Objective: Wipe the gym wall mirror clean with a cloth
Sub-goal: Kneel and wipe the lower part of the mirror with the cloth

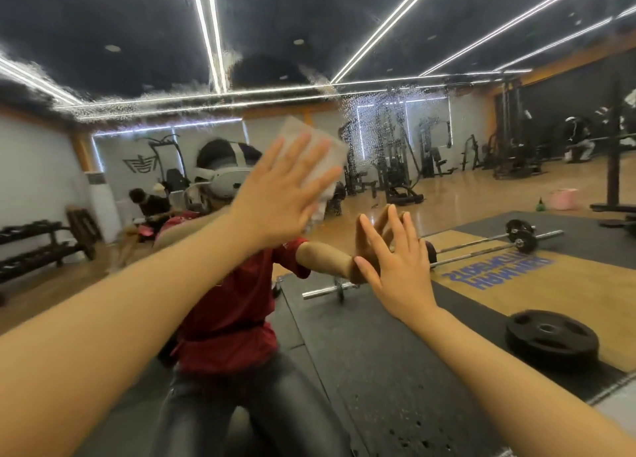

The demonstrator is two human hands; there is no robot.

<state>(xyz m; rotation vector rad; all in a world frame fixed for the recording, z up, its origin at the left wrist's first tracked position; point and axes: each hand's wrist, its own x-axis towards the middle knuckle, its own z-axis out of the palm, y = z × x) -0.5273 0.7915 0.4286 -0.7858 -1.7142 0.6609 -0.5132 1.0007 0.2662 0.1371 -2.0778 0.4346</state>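
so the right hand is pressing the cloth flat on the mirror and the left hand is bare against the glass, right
Not quite: the hands are swapped. In the head view the left hand presses the cloth flat on the mirror with straight fingers, and the right hand is bare against the glass.

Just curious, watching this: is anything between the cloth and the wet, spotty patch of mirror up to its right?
Nothing visible. The left hand presses the cloth flat on the mirror; the droplets lie up-right on bare glass. The right hand rests lower.
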